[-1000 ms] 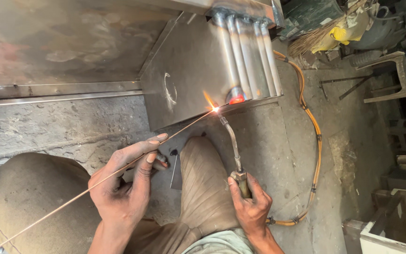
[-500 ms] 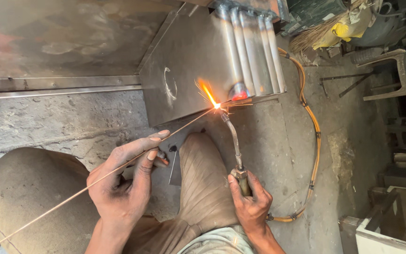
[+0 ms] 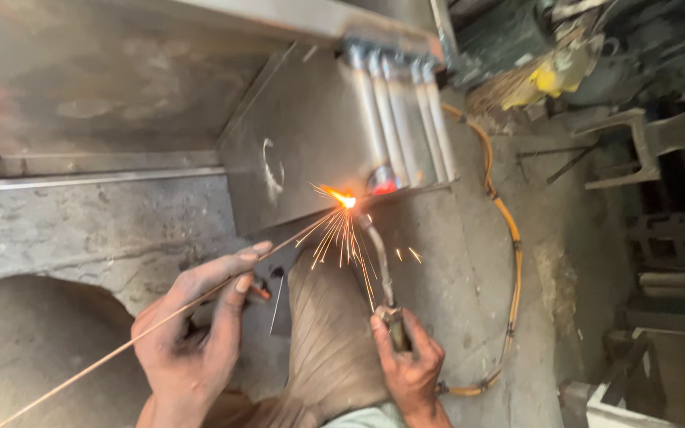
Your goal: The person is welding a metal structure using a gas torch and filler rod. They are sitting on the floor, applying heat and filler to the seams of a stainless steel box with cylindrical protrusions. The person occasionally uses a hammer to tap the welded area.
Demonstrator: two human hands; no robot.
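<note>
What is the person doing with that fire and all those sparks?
You are looking down through a camera worn on the person's head, so you see their own two hands. The right hand holds a torch, a thin bent metal pipe with a bright flame at its tip. An orange hose runs across the floor to it. The left hand holds a long thin rod between its fingers, with the far end pointed into the flame. The flame touches the lower edge of a shiny metal box with round tubes on it, and sparks fly down.
</note>
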